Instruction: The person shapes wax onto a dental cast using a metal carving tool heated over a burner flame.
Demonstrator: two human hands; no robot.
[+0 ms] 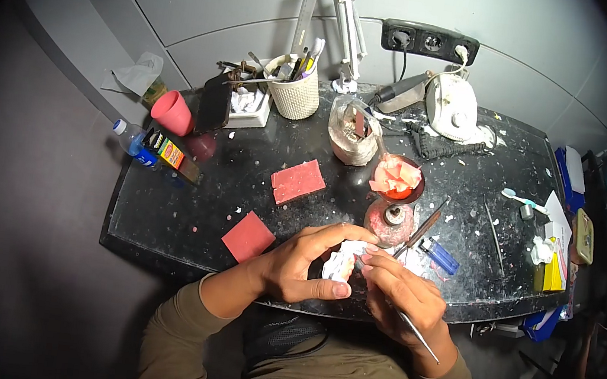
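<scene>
My left hand is curled around a white plaster dental cast, thumb on the near side and fingers over the far side. A pinkish patch shows on the cast. In my right hand is a slim metal dental carving tool, gripped like a pen. One end sticks out toward my wrist; the other is hidden by my fingers at the cast. Just beyond my hands stands a spirit burner. A brown-handled tool and a blue lighter lie to its right.
Pink wax sheets lie to the left, one near my left forearm. Behind the burner is a bowl of wax pieces beside a bag. A tool cup, pink cup and white device stand farther back.
</scene>
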